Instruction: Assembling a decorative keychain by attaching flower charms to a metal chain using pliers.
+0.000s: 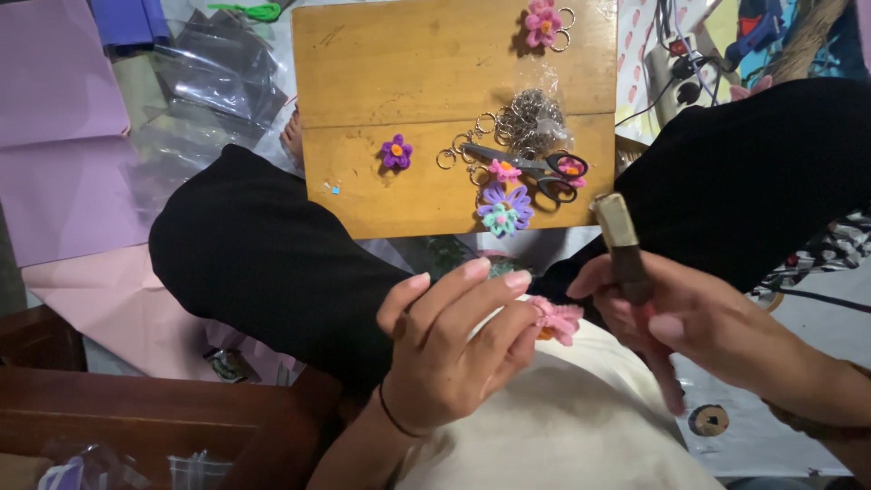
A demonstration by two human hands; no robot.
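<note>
Flower (555, 319), pink and fuzzy with an orange middle, sits pinched at the fingertips of the left hand (449, 349), low in the view and just right of centre, over the cream cloth (562, 426) across the lap. The right hand (699, 331) lies at three o'clock from the flower, close beside it but not touching, and is closed round a dark stick tool (624, 249) with a pale, squarish cap. The tool's long axis runs nearly upright, from twelve o'clock at the cap down toward five o'clock inside the fist, so its lower end, hidden by the fingers, is the end nearer the flower; whether a tip sticks out below I cannot tell. The two hands are apart, each clamped on its own thing, with a narrow gap between the petals and the right thumb. At twelve o'clock from the hands, well apart and beyond the black-clad knees, a wooden bench (408, 63) carries scissors (535, 168) with black handles, a pile of key rings (531, 118), a small purple flower (396, 151), a lilac flower (504, 209) with a teal middle near the front edge, and another pink flower (543, 23) at the far edge
</note>
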